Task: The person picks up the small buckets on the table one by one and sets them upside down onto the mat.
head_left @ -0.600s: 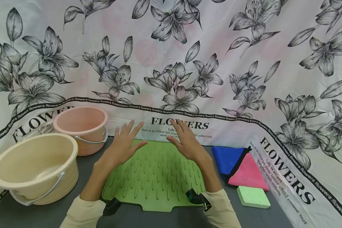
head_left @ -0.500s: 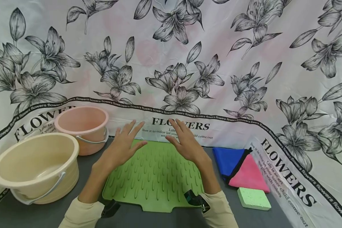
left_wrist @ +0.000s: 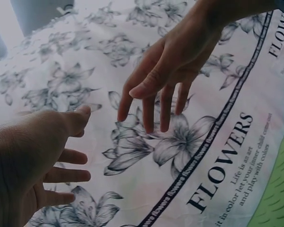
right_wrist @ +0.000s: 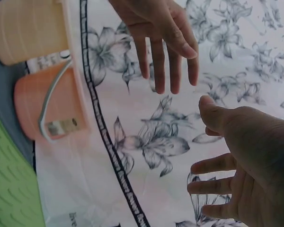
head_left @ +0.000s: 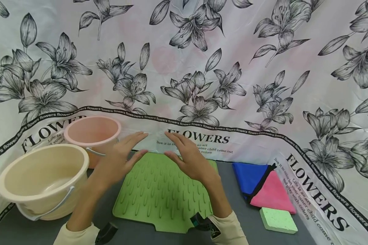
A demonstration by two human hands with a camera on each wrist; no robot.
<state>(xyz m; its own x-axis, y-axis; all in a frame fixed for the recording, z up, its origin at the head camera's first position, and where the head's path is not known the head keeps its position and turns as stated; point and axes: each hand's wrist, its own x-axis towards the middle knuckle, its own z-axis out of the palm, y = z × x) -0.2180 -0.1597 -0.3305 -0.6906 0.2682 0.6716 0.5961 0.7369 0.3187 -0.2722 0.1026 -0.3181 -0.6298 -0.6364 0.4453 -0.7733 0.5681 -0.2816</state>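
Both hands are raised over the green ribbed mat (head_left: 162, 194) and hold nothing. In the head view the left hand (head_left: 118, 160) overlaps the pink bucket (head_left: 92, 131), its fingers extended toward the right. Facing it, the right hand (head_left: 188, 156) has its fingers and thumb extended to the left, above the mat's far part. A gap separates the two hands. The left wrist view shows the left hand (left_wrist: 42, 161) at lower left and the right hand (left_wrist: 175, 71) above it, fingers spread. From the right wrist, the right hand (right_wrist: 251, 161) also appears with nothing in its fingers.
A cream bucket (head_left: 82, 170) with a grey handle stands at the left, in front of the pink one. To the right lie a folded blue and pink cloth (head_left: 274, 194) and a light green sponge (head_left: 278, 220). A flower-printed sheet (head_left: 141, 126) rises behind.
The left hand has moved left and now overlaps the pink bucket. The right hand has shifted slightly left and its fingers now point more to the left. The head view has shifted a little.
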